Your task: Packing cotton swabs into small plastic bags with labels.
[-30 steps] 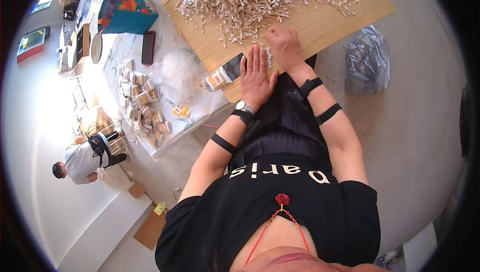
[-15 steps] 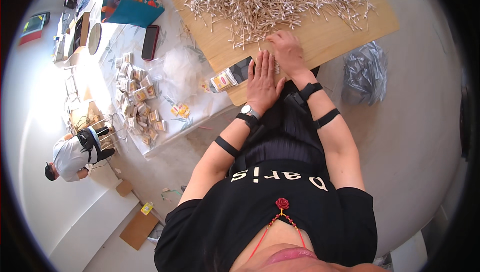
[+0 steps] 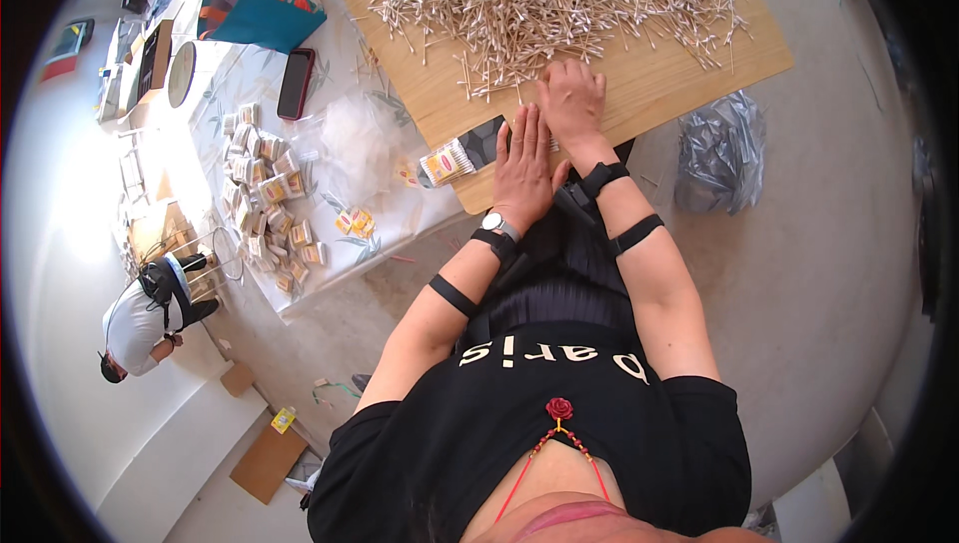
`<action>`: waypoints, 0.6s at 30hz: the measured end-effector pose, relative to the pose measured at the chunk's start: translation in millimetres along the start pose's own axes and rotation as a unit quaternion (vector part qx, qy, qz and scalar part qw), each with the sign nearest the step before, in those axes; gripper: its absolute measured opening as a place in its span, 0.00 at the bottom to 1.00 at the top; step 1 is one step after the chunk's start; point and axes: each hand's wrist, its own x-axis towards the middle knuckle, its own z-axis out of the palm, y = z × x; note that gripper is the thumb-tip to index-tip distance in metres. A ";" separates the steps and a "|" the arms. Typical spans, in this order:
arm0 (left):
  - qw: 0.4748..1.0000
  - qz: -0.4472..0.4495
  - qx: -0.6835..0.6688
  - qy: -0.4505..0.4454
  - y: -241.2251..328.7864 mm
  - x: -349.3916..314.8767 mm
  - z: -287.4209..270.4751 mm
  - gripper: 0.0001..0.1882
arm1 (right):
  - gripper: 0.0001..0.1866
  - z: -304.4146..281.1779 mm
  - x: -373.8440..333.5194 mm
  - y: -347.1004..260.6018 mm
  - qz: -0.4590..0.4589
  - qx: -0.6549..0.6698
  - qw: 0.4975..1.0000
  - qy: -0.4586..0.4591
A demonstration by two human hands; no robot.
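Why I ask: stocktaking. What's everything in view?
swabs: many, white-tipped, on board
board: one, tan, ahead
swab pack: one, white/yellow, board's left corner
unclear flat piece: one, black, beside swab pack
table: one, white, left
small packs: many, white/brown, on table
plastic film: one heap, whitish, on table
phone: one, black, on table
tote: one, teal, on table
plastic bag: one, grey, right floor
another person: one, pale shirt, far left
cardboard: one, brown, lower left
left hand: one, bare, board edge
right hand: one, bare, near swabs

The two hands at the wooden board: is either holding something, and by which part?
The left hand lies flat, gripping nothing visible. The right hand curls near the cotton swabs; whether it holds any cannot be told.
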 end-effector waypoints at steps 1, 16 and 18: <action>1.000 0.001 -0.006 0.010 0.1 -0.3 0.6 0.46 | 0.11 -1.3 -2.3 3.6 0.010 -0.008 1.000 -0.006; 0.999 0.000 -0.018 0.035 0.1 -0.4 2.8 0.45 | 0.06 -32.8 -40.6 43.8 -0.009 -0.006 0.999 -0.043; 0.999 0.001 -0.017 0.036 0.0 -0.4 3.1 0.45 | 0.05 -37.6 -38.7 44.0 -0.011 0.047 0.998 -0.045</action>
